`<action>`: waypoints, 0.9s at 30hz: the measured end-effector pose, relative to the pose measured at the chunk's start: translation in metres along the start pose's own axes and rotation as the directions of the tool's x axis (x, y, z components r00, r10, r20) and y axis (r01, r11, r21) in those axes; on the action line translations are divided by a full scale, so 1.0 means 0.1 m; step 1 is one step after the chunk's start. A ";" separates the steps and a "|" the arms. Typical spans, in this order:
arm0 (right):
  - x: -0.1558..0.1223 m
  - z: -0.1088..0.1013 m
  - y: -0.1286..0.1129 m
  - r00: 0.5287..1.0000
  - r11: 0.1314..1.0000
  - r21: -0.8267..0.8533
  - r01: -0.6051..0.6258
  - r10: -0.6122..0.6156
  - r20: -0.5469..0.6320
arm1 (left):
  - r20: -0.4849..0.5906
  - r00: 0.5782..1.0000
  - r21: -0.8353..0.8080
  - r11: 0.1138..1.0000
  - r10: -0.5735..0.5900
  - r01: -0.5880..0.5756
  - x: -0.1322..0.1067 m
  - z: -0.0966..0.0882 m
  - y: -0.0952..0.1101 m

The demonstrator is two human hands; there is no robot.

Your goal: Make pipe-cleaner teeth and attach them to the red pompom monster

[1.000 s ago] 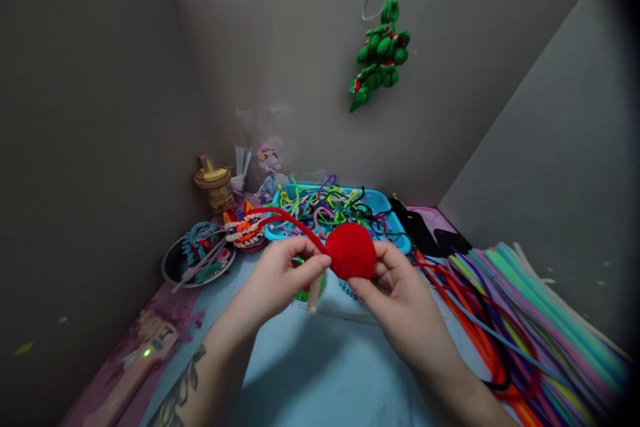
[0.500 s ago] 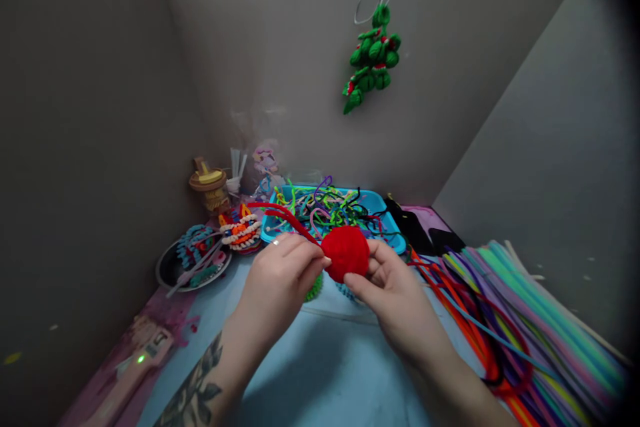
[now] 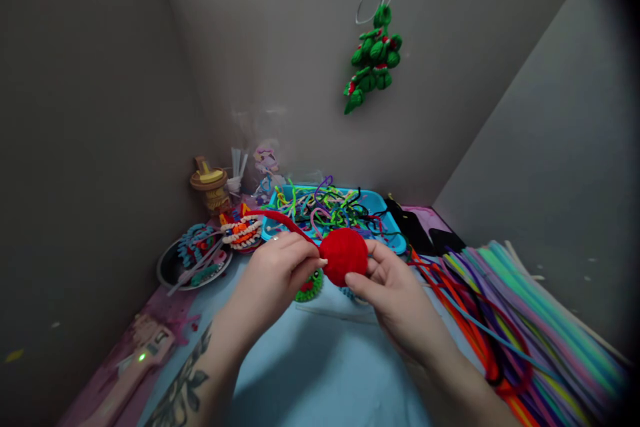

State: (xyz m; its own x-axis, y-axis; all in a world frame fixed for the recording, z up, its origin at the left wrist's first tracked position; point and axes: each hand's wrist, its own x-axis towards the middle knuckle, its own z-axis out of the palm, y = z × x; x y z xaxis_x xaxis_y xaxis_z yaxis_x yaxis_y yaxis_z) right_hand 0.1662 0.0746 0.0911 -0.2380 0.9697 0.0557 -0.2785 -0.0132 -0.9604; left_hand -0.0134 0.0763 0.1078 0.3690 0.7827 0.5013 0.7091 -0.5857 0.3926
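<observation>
A fuzzy red disc (image 3: pixel 344 255), which looks wound from pipe cleaner, is held up over the table between my two hands. My right hand (image 3: pixel 390 283) grips its right edge, thumb in front and fingers behind. At the disc's left edge, my left hand (image 3: pixel 287 267) pinches the base of the red pipe cleaner tails (image 3: pixel 280 217), which stretch away to the upper left. Below my left fingers, partly covered, lies a green and red fuzzy round piece (image 3: pixel 311 288) on the blue table cover (image 3: pixel 320 367). A small blue piece shows just under the disc.
Behind my hands stands a blue tray (image 3: pixel 373 199) of tangled pipe cleaner scraps. Bundles of long coloured pipe cleaners (image 3: pixel 530 313) lie at right. A metal bowl (image 3: pixel 165 273), a brown-lidded cup (image 3: pixel 209 187) and a pink glue gun (image 3: pixel 135 367) are left. Green ornaments (image 3: pixel 373 57) hang on the wall.
The red tails have drawn closer together and sit slightly lower. My left hand has shifted a little left, uncovering more of the green and red piece. Both hands keep their hold.
</observation>
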 end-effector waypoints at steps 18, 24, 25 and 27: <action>-0.01 -0.01 -0.02 1.000 0.999 -0.050 0.003 -0.002 0.011 | 0.003 0.997 -0.032 0.996 0.081 -0.080 -0.01 0.01 -0.01; 0.01 -0.02 0.00 1.000 1.000 -0.020 0.004 -0.004 0.021 | 0.000 0.995 -0.033 0.994 0.100 -0.100 -0.01 0.00 0.00; 0.01 -0.02 0.00 1.000 1.000 -0.022 0.001 -0.001 0.023 | -0.003 0.994 -0.015 0.994 0.112 -0.112 -0.01 0.00 0.00; 0.00 -0.03 0.00 1.000 1.000 -0.020 -0.006 0.007 0.029 | -0.011 0.990 0.041 0.989 0.141 -0.141 -0.02 0.01 0.02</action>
State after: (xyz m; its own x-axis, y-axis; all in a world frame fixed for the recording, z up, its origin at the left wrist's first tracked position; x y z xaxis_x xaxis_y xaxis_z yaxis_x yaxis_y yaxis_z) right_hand 0.1687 0.0756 0.0906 -0.2667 0.9621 0.0572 -0.2588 -0.0143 -0.9658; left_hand -0.0125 0.0743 0.1072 0.4586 0.6896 0.5605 0.6741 -0.6809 0.2861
